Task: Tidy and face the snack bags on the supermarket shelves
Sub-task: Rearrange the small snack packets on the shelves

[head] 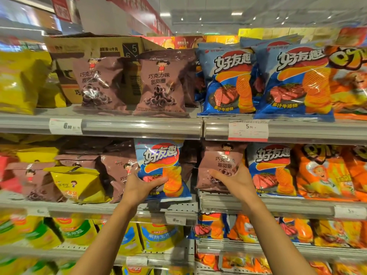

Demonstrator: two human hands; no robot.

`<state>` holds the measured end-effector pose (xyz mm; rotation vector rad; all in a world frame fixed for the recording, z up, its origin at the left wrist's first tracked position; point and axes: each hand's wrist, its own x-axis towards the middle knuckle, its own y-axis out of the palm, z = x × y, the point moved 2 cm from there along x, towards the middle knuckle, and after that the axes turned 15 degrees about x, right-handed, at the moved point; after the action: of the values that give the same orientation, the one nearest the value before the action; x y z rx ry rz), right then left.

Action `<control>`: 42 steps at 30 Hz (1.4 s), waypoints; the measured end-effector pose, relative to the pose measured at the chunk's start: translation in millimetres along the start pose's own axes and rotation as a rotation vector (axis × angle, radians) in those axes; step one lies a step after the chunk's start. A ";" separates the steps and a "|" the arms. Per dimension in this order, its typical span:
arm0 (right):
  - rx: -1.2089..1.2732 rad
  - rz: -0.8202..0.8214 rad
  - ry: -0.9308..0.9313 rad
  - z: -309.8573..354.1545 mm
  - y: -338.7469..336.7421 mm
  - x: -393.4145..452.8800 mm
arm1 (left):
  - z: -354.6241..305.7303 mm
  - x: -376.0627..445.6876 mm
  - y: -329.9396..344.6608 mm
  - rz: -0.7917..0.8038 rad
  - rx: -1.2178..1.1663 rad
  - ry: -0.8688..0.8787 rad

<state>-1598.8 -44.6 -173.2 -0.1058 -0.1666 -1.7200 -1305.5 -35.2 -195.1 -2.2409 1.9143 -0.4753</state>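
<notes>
Left hand [139, 185] gripping blue plastic chip bag [161, 165] at middle shelf [218, 203] front edge, right hand [236, 180] gripping brown plastic snack bag [220, 161] beside it

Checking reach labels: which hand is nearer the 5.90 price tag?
Right. The right hand holds a brown bag just below the price tag; the left hand is further left, holding a blue bag.

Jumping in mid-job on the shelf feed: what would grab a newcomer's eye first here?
The two hands at centre: the left hand grips a blue chip bag sitting among brown bags on the middle shelf, while the right hand holds a brown snack bag beside the blue ones. Above, on the top shelf, two brown bags stand faced forward next to a cardboard box.
</notes>
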 end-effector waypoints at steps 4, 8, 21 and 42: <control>0.057 -0.034 -0.038 9.6 -20.8 -7.2 | -21.9 -0.5 5.9 0.105 0.006 -0.058; 0.072 -0.100 -0.077 15.5 -52.7 -17.3 | -40.8 -1.4 34.0 0.204 0.028 -0.075; 0.040 -0.219 -0.094 10.4 -153.4 -57.2 | -65.0 13.8 151.3 0.130 -0.098 0.037; 0.070 -0.097 -0.054 15.3 -95.4 -89.4 | -35.7 3.9 164.8 0.170 0.113 0.106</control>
<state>-1679.5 59.3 -177.8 -0.0938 -0.2749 -1.8070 -1470.7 -64.0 -213.8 -2.0005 2.0512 -0.6708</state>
